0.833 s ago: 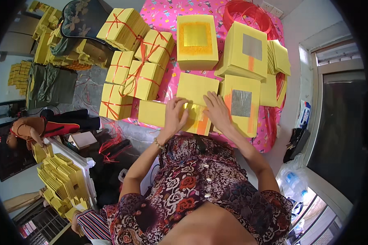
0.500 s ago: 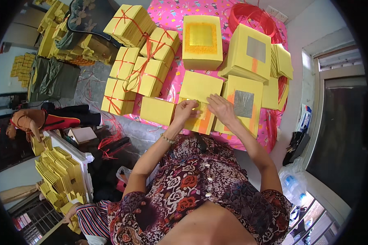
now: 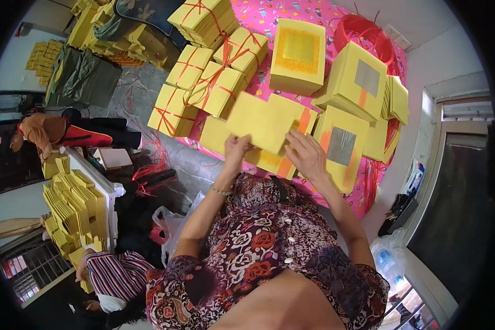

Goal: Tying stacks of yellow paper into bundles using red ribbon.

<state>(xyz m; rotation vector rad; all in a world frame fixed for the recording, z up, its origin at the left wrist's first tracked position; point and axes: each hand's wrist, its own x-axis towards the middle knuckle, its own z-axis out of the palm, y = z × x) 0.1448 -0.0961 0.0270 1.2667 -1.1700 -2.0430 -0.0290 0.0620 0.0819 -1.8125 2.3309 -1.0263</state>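
Note:
My left hand (image 3: 238, 149) pinches the lower left corner of a plain yellow folded paper (image 3: 261, 122), raised and tilted over the pile. Close to the folded paper's right edge, my right hand (image 3: 308, 157) has its fingers stretched out, seemingly just touching or beside it. Beneath lies a yellow sheet with an orange band (image 3: 305, 120), partly covered. A low stack of plain yellow paper (image 3: 213, 135) sits left of it, behind my left hand. To the right is a pile of yellow sheets with a silver square (image 3: 341, 146).
Bundles of yellow paper tied with red ribbon (image 3: 217, 85) stand at the left of the pink table cover (image 3: 258, 11). A tall gold-square stack (image 3: 297, 55) and red ribbon coils (image 3: 363, 33) are behind. At far left, people work by a white table (image 3: 107, 190) piled with yellow paper.
The folded paper has been lifted and shifted left in my left hand, uncovering the orange-banded sheet. My right hand has moved off its top to the right edge. The whole view has shifted.

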